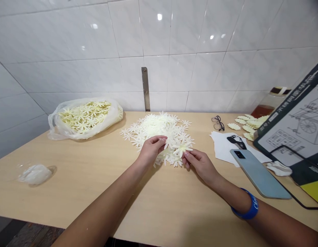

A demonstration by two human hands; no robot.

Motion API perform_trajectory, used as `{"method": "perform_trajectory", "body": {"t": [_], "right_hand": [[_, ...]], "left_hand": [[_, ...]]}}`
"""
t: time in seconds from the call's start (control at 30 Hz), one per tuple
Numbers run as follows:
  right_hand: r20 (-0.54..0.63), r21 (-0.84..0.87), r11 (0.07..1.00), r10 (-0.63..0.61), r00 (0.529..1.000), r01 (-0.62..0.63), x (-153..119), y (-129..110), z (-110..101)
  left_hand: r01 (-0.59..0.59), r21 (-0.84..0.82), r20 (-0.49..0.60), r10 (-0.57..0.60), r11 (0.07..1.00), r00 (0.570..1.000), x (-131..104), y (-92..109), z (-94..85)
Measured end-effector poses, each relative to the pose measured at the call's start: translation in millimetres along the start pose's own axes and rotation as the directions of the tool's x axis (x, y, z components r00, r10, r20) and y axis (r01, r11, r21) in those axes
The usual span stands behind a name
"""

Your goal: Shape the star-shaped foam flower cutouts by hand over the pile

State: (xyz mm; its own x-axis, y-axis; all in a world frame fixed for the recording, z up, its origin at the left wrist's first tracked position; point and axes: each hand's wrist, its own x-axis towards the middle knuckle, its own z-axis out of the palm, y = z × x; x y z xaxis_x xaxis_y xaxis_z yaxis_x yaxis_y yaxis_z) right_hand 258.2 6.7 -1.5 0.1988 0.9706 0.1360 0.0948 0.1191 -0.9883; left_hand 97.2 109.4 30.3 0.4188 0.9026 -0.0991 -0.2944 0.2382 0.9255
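Note:
A loose pile of pale flower-shaped cutouts (154, 125) lies on the wooden table in front of me. My left hand (151, 149) is at the pile's front edge, its thumb and fingers pinched on a white flower cutout (169, 141). Just to the right, my right hand (200, 164) pinches a petal of a yellowish flower cutout (182, 148) between thumb and fingers. This flower is held over the pile's front right part, with its petals spread. The two hands are apart, and a blue wristband (248, 206) circles my right wrist.
An open plastic bag (115, 115) of yellowish flowers sits back left, a small clear bag (37, 174) front left. At right are glasses (218, 123), white paper (222, 149), a phone (261, 176), leaf-shaped pieces (234, 126), a jar (264, 108) and a printed box (297, 123).

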Motion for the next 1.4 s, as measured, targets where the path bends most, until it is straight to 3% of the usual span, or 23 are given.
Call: {"method": "perform_trajectory", "body": {"t": [0.4,0.63,0.9,1.2,1.4], "right_hand": [[-0.027,-0.021,0.999,0.035,0.999,-0.036,0.2,2.4,-1.2],[-0.025,-0.011,0.999,0.036,0.999,-0.036,0.3,3.0,-1.8],[-0.045,-0.027,0.999,0.028,0.999,-0.029,0.1,-1.0,0.5],[-0.054,-0.034,0.999,0.019,0.998,-0.021,-0.4,0.8,-0.9],[-0.031,-0.023,0.999,0.031,0.999,-0.032,0.2,0.6,-0.3]], "left_hand": [[0.084,0.082,0.006,-0.085,0.993,0.996,-1.1,-1.8,-3.7],[-0.012,0.204,-0.016,0.015,0.979,1.0,0.3,-7.0,-4.0],[-0.129,0.389,0.042,0.122,0.912,0.992,-0.8,-6.4,-5.3],[0.035,0.143,-0.001,-0.036,0.989,0.999,-5.0,2.0,0.5],[0.062,0.067,0.027,-0.064,0.996,0.998,-4.2,-0.2,-1.2]]}}
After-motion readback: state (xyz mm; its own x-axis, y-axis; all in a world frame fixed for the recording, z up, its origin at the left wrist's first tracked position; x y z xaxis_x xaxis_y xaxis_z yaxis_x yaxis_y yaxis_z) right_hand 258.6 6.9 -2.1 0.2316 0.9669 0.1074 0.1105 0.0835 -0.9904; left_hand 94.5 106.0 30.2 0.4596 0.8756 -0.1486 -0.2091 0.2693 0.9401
